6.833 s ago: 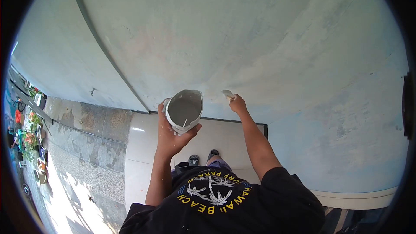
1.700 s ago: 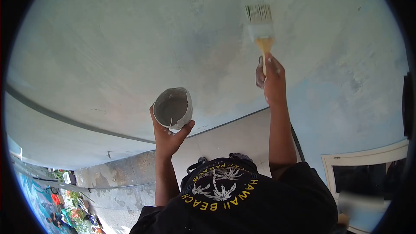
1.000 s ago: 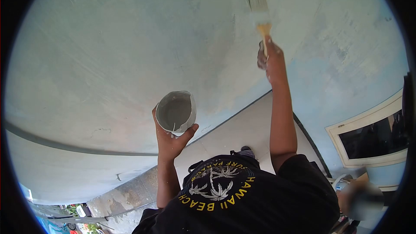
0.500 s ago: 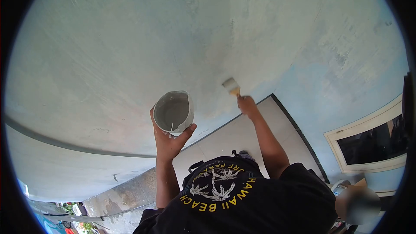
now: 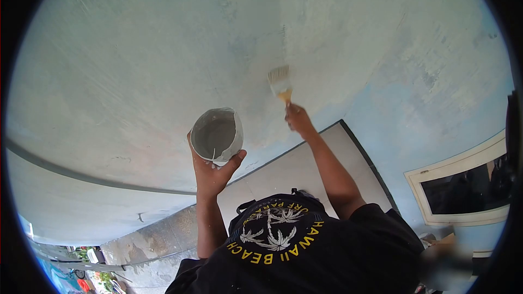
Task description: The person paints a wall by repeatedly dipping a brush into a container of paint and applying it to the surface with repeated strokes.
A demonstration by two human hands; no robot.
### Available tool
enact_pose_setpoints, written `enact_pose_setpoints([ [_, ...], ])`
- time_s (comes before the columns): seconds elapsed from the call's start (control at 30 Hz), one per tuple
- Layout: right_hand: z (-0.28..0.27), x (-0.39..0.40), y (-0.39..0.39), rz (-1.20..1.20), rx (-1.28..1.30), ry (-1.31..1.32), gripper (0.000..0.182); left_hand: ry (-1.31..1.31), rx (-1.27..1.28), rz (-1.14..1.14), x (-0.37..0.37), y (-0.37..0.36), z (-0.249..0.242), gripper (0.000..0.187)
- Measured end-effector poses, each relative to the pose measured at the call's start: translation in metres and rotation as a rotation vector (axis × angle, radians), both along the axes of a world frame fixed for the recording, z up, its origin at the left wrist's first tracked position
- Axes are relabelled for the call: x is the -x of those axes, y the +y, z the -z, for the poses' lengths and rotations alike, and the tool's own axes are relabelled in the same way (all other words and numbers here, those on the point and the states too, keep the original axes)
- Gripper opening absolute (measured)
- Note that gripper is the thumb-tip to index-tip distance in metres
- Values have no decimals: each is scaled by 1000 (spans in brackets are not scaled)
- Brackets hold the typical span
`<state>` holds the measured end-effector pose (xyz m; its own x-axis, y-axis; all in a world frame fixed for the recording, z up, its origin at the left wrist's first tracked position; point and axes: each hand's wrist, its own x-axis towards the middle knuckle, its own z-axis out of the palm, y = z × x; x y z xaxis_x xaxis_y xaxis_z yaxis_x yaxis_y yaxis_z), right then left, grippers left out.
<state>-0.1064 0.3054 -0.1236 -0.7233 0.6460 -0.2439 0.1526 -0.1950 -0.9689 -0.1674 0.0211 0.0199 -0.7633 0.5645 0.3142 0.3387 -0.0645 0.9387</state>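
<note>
My left hand [image 5: 213, 173] is wrapped round a whitish paint container [image 5: 234, 144] with a ragged cut rim. Grey paint [image 5: 216, 136] shows inside it, and drips mark the outside near my thumb. A paintbrush [image 5: 281, 84] with a yellowish handle is gripped in my right hand [image 5: 299, 118]. Its pale bristles point up at the wall [image 5: 229, 38] and appear to touch it; slight blur hides the exact contact. The wall is patchy grey-green, with bluish areas to the right.
Tiled floor [image 5: 283, 166] with a dark border lies below the wall. A cream-framed window [image 5: 417, 185] is at the right. A dark ledge line [image 5: 81, 178] runs along the lower left wall. Plants [image 5: 103, 279] and other items stand at the bottom left.
My right hand has moved the paintbrush up the wall and slightly left, and the bristles now point more upward. My left hand with the paint container has risen only a little.
</note>
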Motion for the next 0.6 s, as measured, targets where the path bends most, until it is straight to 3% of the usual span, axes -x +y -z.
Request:
enact_pose_setpoints([
  [0.17, 64, -28, 1, -111, 89, -298, 44, 10, -2, -7, -3, 5, 0, 76],
  [0.37, 52, -49, 22, -214, 130, -450, 43, 5, -22, -8, -8, 13, -2, 75],
  [0.47, 8, -40, 26, -182, 164, -281, 41, -31, -26, -16, -13, 14, -4, 75],
  [0.6, -135, -27, 20, -74, -1, -17, 39, 14, -28, -27, -13, 17, -2, 75],
])
